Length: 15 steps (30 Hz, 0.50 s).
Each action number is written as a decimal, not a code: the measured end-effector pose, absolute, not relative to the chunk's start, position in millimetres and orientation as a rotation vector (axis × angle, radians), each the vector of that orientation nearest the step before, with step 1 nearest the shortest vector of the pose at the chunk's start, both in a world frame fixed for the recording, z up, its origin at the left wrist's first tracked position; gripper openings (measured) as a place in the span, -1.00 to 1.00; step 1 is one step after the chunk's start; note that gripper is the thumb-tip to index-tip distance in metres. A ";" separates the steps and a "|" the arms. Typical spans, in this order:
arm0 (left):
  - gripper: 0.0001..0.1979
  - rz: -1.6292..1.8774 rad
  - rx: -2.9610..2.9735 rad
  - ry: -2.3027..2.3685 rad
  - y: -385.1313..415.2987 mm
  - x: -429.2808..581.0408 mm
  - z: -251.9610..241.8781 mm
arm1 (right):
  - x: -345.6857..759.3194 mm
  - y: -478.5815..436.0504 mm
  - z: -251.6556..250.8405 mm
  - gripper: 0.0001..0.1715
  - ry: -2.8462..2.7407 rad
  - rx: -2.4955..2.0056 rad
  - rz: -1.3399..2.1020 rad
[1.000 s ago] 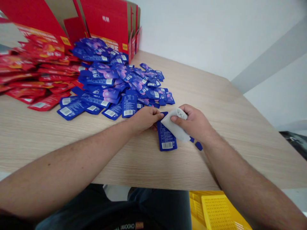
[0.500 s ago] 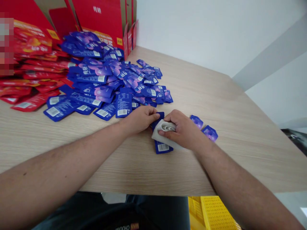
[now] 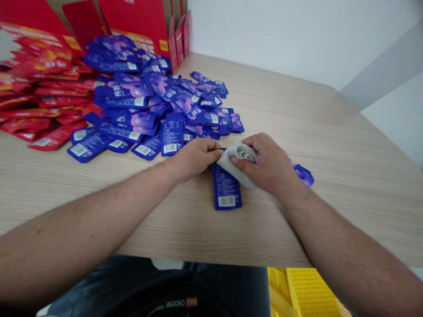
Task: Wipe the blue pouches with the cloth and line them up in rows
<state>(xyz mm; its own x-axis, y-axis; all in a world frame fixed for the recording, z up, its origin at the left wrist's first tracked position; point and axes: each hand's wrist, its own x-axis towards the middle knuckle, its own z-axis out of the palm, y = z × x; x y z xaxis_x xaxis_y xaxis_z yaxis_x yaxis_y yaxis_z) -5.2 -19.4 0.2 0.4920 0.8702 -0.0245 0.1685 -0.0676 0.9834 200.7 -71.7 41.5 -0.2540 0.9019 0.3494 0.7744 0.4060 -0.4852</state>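
Blue pouch (image 3: 228, 191) pinched in your left hand (image 3: 200, 160), pale cloth (image 3: 235, 166) gripped in your right hand (image 3: 271, 166), you appear mid-wipe nearside of the heap (image 3: 180, 103), seemingly left to do; a loose pouch (image 3: 304, 175) to its right looks finished.

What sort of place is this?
Perhaps a packing workroom: blue pouches and red pouches lie heaped on a table, with red cartons behind them and a yellow crate below.

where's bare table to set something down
Largest: the table's far right, between wall, blue pile and the loose pouch by the right hand. Smaller: between the single blue pouch, both forearms and the front edge. Crowded: far left, with that pile, red packets and cartons.
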 end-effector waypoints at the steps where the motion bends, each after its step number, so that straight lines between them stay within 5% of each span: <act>1: -0.79 0.741 1.554 0.936 -19.2 -5.1 0.3 | 201.3 -70.7 41.0 -0.80 -2.049 -1.446 0.276; 7: -0.81 0.727 1.706 0.992 -21.7 -5.5 8.9 | 199.7 -74.9 43.6 -0.77 -2.397 -1.218 0.587; 15: -0.83 0.660 1.683 0.994 -25.1 -4.5 10.3 | 206.0 -67.9 43.3 -0.81 -2.164 -1.381 0.364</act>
